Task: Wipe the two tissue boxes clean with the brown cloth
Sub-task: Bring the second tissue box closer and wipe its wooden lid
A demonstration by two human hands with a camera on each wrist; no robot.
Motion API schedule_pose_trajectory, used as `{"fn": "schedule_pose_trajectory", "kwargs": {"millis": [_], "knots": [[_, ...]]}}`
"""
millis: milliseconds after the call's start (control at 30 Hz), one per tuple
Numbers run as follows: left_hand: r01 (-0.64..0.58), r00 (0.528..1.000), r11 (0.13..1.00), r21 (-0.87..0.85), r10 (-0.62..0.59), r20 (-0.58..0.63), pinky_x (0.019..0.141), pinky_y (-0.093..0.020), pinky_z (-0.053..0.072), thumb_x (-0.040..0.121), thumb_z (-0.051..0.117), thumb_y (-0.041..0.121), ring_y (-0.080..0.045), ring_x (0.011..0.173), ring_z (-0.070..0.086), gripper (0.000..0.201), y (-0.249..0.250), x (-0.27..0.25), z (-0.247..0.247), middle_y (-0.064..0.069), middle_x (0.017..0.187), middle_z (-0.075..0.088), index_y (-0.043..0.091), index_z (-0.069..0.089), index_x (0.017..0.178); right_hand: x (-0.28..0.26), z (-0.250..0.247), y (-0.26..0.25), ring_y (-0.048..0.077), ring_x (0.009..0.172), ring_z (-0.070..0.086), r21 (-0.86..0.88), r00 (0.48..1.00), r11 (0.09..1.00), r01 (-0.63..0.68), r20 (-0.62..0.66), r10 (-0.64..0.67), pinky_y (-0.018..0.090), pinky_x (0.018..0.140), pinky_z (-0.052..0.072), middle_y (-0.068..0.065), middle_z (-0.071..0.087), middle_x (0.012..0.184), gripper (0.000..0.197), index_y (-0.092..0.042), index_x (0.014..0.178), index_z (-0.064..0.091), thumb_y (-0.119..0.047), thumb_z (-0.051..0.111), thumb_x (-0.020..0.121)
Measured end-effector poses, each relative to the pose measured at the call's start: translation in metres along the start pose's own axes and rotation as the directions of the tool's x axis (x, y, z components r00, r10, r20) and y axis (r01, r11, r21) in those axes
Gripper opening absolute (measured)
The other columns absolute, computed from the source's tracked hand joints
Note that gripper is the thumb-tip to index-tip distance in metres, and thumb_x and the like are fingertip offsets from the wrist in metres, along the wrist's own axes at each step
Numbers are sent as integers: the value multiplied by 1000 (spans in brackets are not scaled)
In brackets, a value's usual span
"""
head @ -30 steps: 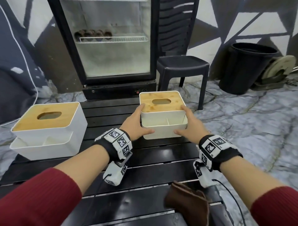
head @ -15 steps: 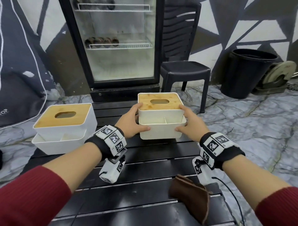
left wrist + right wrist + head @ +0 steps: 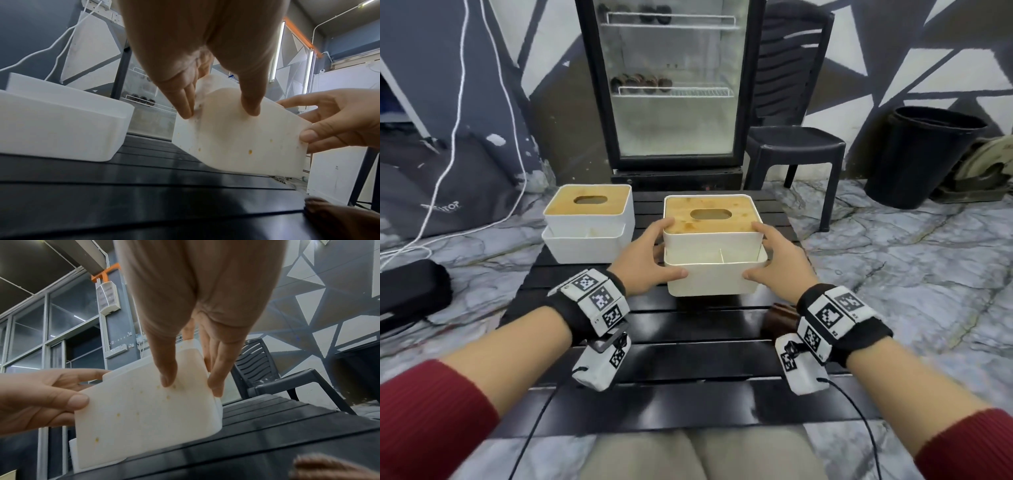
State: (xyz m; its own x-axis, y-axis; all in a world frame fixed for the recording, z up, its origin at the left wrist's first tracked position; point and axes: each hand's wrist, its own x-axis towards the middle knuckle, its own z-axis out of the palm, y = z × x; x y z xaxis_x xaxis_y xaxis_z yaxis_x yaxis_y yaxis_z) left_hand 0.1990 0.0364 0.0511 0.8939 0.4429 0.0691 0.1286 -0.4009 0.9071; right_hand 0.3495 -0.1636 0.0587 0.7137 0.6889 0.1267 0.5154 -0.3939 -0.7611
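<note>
Both hands on one tissue box. Left hand (image 3: 645, 263) grips its left side, thumb on the near front wall, fingers (image 3: 186, 104) together against the side. Right hand (image 3: 777, 262) mirrors it on the right side, thumb on the front, fingers (image 3: 218, 374) along the side wall. Each hand is curled round a corner of the box, holding it between them.

The held tissue box (image 3: 714, 255) sits centre on the dark slatted surface (image 3: 688, 377). From the wrist views its near edge looks tipped up, far edge down on the slats; cannot tell whether it is fully clear. White plastic body with a front tray divided in two, wooden lid with an oval slot. Yellowish spots dot the front wall in both wrist views.

Second tissue box (image 3: 589, 226), same make, stands just to the left and a little farther off, untouched, apart from the first.

Brown cloth (image 3: 779, 317) lies on the surface near the right wrist, mostly hidden behind the wristband. Neither hand has it.

Handling, as judged: the box looks light and rigid, likely hollow, smooth walls a bit slippery under dry fingers. The lid may only be resting on top, so grip the body walls low, not the lid. The thin tray lip looks like the weakest part. One hand should steady a side wall while the other takes the cloth; the soft cloth will bunch, so fold it into a pad.
</note>
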Motion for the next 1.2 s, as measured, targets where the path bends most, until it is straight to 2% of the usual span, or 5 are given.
{"fn": "schedule_pose_trajectory", "kwargs": {"millis": [133, 300, 467, 1000, 1200], "knots": [[22, 1000, 1000, 7, -22, 12, 78, -7, 47, 71, 80, 9, 9, 104, 52, 92, -11, -38, -1, 19, 124, 43, 26, 27, 144, -34, 16, -5, 19, 82, 60, 25, 1000, 1000, -2, 17, 2, 15, 59, 47, 0, 54, 107, 80, -33, 135, 35, -10, 74, 69], [52, 999, 998, 28, -51, -12, 101, -30, 45, 70, 81, 12, -8, 120, 51, 91, -29, -72, 1, 11, 132, 43, 29, 28, 143, -60, 35, -4, 18, 83, 59, 4, 1000, 1000, 1, 28, -1, 3, 56, 41, -4, 49, 104, 80, -32, 136, 34, -11, 74, 70], [61, 998, 998, 12, -61, -19, 96, -29, 49, 69, 82, 13, -10, 124, 50, 92, -42, -87, 4, 4, 141, 44, 31, 28, 142, -76, 45, -4, 25, 95, 58, 10, 999, 1000, -6, 42, 5, 27, 84, 47, -2, 49, 107, 79, -31, 136, 35, -9, 73, 70], [53, 999, 994, 100, -52, -15, 100, -31, 42, 76, 76, 32, -6, 122, 47, 93, -39, -91, 8, 22, 134, 39, 35, 16, 146, -79, 41, 18, 4, 87, 62, 156, 994, 988, 9, 110, -26, 17, 74, 48, -24, 50, 104, 79, -43, 139, 19, -27, 69, 79], [236, 967, 972, 10, -234, -102, 103, -35, 36, 85, 58, 51, -20, 127, 45, 90, -25, -66, 7, 0, 149, 34, 25, 2, 150, -66, 12, 37, 17, 121, 45, 82, 997, 994, -74, 38, 71, 33, 102, 36, 0, 49, 131, 67, -32, 140, 25, -30, 63, 84]]}}
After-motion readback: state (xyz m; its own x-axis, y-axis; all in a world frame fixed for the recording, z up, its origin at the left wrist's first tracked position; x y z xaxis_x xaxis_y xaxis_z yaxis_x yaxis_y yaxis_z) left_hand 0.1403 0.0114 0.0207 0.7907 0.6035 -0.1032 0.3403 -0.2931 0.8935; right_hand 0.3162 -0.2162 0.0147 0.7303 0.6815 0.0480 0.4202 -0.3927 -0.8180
